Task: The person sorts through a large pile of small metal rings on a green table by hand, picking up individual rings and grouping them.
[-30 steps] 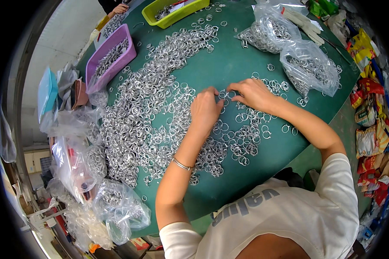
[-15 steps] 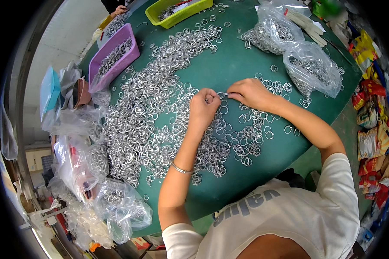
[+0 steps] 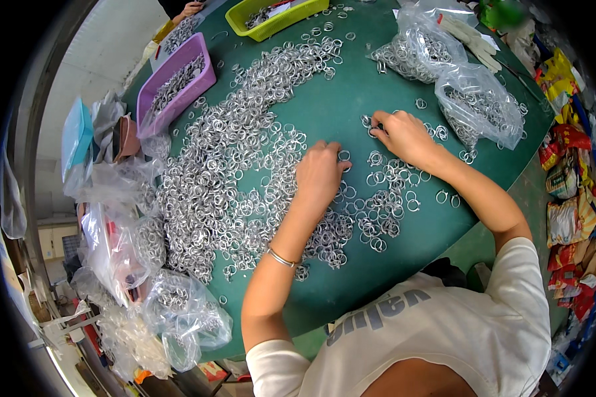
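Observation:
Many small silver metal rings lie over the green table, some with a little raised part on the band. At the right edge of the main ring pile (image 3: 205,192), my left hand (image 3: 319,171) is closed, back up, with one metal ring (image 3: 344,155) at its thumb and fingertips. My right hand (image 3: 404,137) is farther right, its thumb and fingers pinched at another metal ring (image 3: 367,122) just above the tabletop. That hand's fingers partly hide its grip. A smaller loose group of rings (image 3: 387,198) lies between and below my hands.
A purple basket (image 3: 208,74) and a yellow-green basket (image 3: 261,32) hold more metal pieces at the back. Clear plastic bags of rings (image 3: 480,106) and a work glove (image 3: 473,43) lie far right. More bags (image 3: 189,317) line the left edge. Another person's hand (image 3: 191,9) shows at the top.
My hands were together at one ring and have moved apart. The right hand has gone right and slightly away; the left has turned back-up and shifted slightly toward me.

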`<state>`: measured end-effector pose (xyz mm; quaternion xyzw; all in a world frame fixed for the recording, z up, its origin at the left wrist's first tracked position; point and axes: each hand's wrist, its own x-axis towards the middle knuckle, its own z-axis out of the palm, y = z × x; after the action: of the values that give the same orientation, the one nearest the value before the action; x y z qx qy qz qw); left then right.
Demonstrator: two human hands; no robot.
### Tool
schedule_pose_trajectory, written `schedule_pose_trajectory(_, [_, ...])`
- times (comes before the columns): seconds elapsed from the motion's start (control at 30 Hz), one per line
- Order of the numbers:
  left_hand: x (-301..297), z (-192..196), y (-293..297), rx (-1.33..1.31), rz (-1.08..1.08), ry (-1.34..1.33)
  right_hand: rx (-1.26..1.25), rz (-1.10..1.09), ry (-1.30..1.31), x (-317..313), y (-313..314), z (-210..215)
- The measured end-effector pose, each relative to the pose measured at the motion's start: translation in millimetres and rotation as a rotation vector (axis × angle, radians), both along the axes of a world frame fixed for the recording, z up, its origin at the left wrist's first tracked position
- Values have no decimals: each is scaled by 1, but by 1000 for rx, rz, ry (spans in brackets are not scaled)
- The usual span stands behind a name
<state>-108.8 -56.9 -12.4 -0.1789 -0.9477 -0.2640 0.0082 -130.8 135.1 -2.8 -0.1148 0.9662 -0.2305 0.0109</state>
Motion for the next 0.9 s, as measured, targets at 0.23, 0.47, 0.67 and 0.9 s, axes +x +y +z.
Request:
schedule_pose_trajectory(0.23, [-7, 13, -17, 903, 198, -748, -216, 369, -118, 15, 10, 11])
schedule_pose_trajectory(0.47, [21, 16, -34, 1534, 340, -835, 10, 477, 62, 29, -27, -7])
schedule_pose_trajectory(0.67, [51, 19, -36, 1339, 458, -821, -327, 423, -255, 20, -15, -13])
schedule_pose_trajectory(0.9, [62, 18, -9, 1268, 376, -752, -786, 271, -627, 40, -30, -12])
